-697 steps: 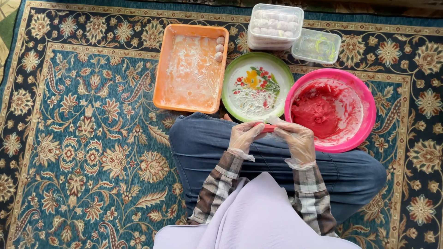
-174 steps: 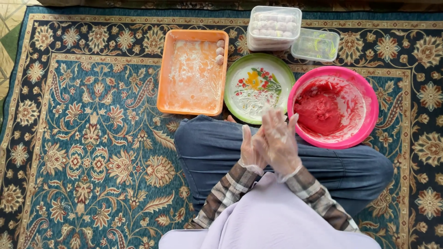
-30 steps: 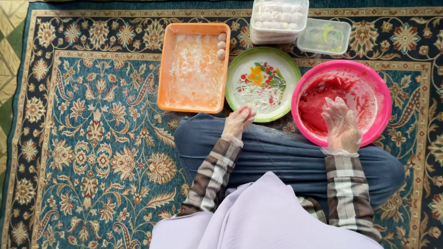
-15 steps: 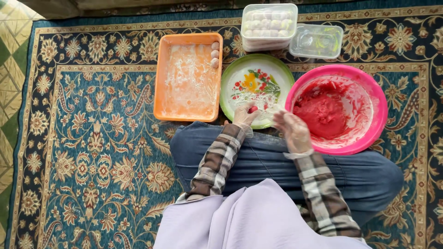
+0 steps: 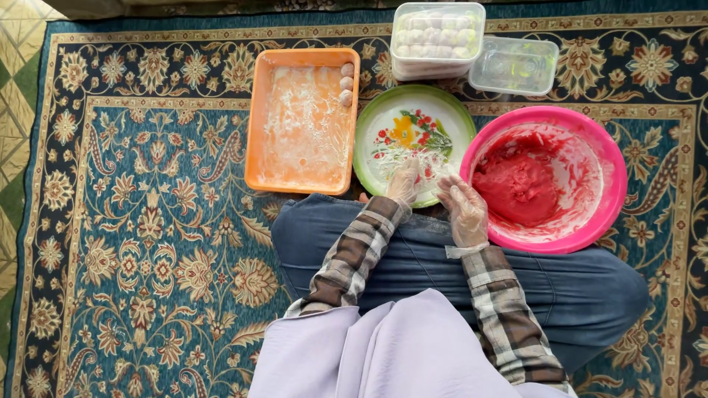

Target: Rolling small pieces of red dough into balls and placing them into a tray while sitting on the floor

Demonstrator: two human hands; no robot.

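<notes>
Both my hands wear thin clear gloves and meet over the near rim of a green-edged floral plate (image 5: 451,112). My left hand (image 5: 404,183) pinches what looks like a small red dough piece (image 5: 429,172) at its fingertips, low over the plate. Just to its right, my right hand (image 5: 464,210) has its fingers loosely apart with nothing visible in it. Right of the hands stands a pink bowl (image 5: 616,184) holding a lump of red dough (image 5: 516,184).
An orange floured tray (image 5: 254,118) with three pale dough balls (image 5: 345,82) in its far corner lies left of the plate. Beyond are a clear tub of pale balls (image 5: 436,37) and an empty clear tub (image 5: 515,65). All rest on a patterned carpet (image 5: 147,221); my crossed legs are below.
A second ago my right hand was in the pink bowl at the red dough. It has come back left to meet my left hand at the plate's near rim.
</notes>
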